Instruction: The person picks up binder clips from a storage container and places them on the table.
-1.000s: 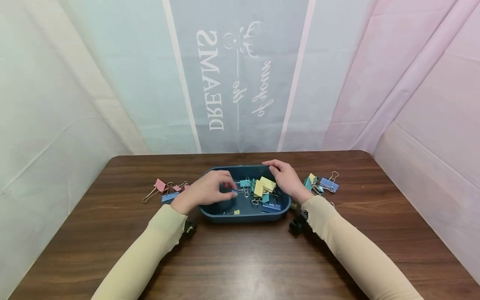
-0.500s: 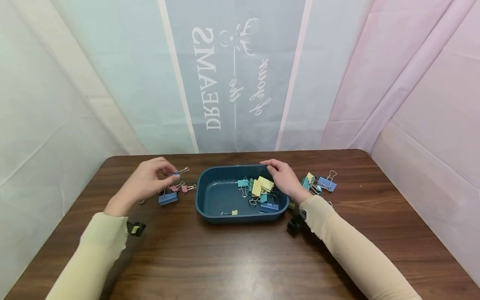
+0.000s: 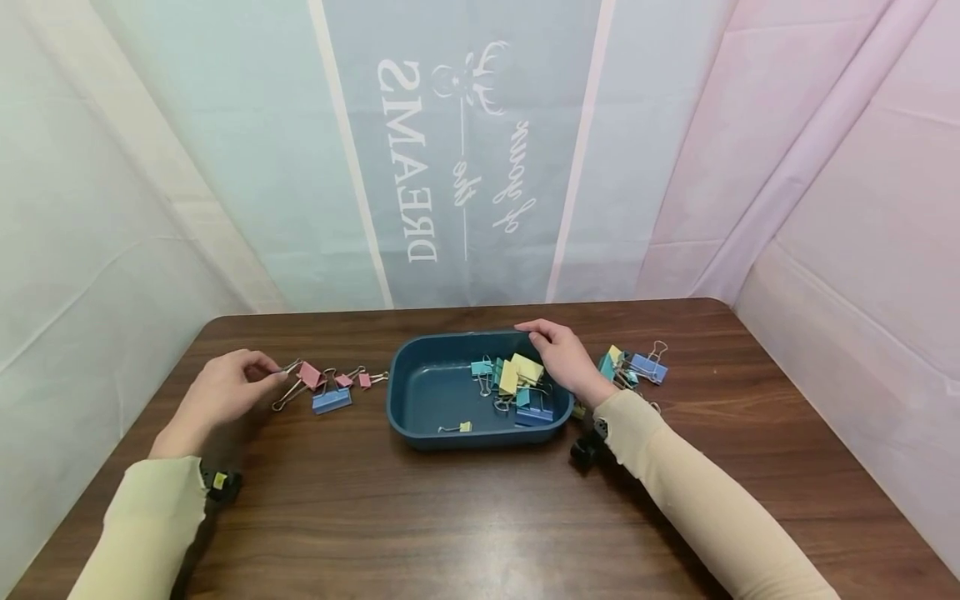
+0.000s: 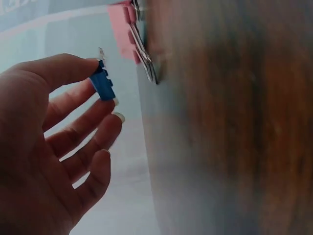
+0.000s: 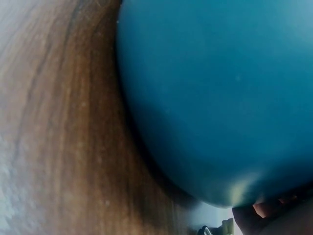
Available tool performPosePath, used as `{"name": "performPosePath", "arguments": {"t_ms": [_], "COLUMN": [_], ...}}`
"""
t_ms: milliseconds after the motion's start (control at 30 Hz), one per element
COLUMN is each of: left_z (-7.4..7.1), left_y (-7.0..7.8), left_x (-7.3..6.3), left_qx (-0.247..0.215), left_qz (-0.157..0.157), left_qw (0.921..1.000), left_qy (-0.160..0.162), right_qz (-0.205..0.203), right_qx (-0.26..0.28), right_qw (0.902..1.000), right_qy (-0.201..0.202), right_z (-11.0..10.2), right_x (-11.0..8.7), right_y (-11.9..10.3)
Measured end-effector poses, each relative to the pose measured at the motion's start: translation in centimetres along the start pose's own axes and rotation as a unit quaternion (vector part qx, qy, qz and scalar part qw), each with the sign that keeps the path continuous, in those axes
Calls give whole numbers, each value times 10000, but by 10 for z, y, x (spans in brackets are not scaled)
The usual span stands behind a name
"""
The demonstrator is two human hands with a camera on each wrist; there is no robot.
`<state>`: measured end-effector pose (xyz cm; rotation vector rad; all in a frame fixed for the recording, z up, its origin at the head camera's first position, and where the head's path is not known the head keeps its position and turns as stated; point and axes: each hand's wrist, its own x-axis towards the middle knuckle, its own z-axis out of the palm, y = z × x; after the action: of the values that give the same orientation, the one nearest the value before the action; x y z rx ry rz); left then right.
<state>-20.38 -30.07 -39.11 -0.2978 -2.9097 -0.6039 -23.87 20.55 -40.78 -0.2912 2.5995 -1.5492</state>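
Observation:
My left hand (image 3: 225,392) is over the table's left side. It pinches a small blue binder clip (image 4: 102,84) between thumb and index finger, the other fingers loosely bent. Just right of those fingertips lies a larger pink binder clip (image 3: 309,375), then a blue binder clip (image 3: 332,402) and small pink binder clips (image 3: 365,381). My right hand (image 3: 564,360) grips the rim of a dark blue tray (image 3: 480,440) at its far right corner. Inside are yellow binder clips (image 3: 527,368), a teal one (image 3: 482,367), a blue one (image 3: 534,416) and a tiny yellow one (image 3: 466,427).
Right of the tray, beyond my right wrist, sits a loose pile with a blue binder clip (image 3: 649,367) and teal and yellow ones. The brown wooden table (image 3: 450,517) ends at a hanging printed cloth (image 3: 465,167), with pale cloth on both sides.
My left hand has moved from over the tray out to the left with the small blue binder clip, lowering beside the pink clips. My right hand stays on the tray's rim.

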Motion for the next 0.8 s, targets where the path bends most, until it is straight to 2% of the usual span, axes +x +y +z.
{"name": "performPosePath", "arguments": {"t_ms": [133, 300, 500, 633, 733, 800], "left_z": [0, 2, 0, -4, -8, -12], "left_y": [-6, -6, 2, 10, 20, 32], "left_x": [0, 3, 5, 4, 3, 3], "left_qx": [73, 150, 175, 371, 617, 665], "left_qz": [-221, -258, -280, -265, -127, 4], "left_qw": [9991, 9963, 9946, 9934, 9939, 9947], "left_qy": [-362, -803, -985, -1055, -906, -789], "right_qz": [-5, -19, 7, 1, 1, -6], "right_qx": [-20, -8, 14, -8, -3, 7], "right_qw": [10000, 10000, 10000, 10000, 10000, 10000], "right_qy": [-4, -13, 1, -4, -16, -21], "right_z": [0, 0, -1, -1, -1, -1], "right_x": [0, 0, 1, 1, 0, 0], "right_y": [0, 0, 0, -1, 0, 0]}}
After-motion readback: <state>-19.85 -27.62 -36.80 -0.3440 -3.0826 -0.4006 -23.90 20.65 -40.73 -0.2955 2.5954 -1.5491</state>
